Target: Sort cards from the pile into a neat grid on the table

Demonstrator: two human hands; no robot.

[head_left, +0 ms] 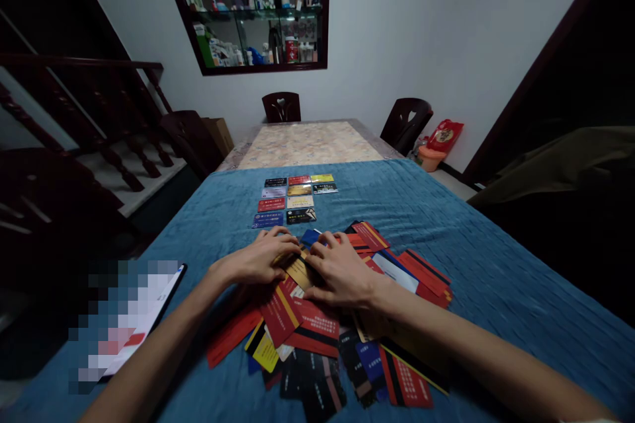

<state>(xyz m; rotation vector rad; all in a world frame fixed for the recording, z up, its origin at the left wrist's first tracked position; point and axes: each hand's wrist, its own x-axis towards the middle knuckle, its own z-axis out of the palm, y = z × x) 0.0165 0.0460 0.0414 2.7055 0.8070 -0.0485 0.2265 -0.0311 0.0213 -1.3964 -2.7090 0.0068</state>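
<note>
A loose pile of cards (317, 330) lies at the near middle of the surface (307, 143), on a blue cloth (476, 251). The left hand (261, 256) rests on the pile's upper left, the right hand (342, 272) on its upper middle. Both have bent fingers, their tips facing across a gold card (299, 270); whether either grips a card or merely presses down, I cannot tell.

Beyond the hands, ten laid-out cards (299, 190) form four rows, three in each of the two far rows, two in each near one. Only narrow gaps part them, and the nearest row lies just beyond the left hand. To their right a wide stretch of cloth runs to the right edge; another runs leftward to the slanting left edge.

The pile's right end stops well inside the right edge, and the right forearm (444, 329) crosses over its cards. On the left, a partly pixelated screen (149, 320) lies near the edge, just beside the left forearm (181, 325). The cloth ends short of the far edge, where the far chair (280, 108) stands. The near edge is out of view.
</note>
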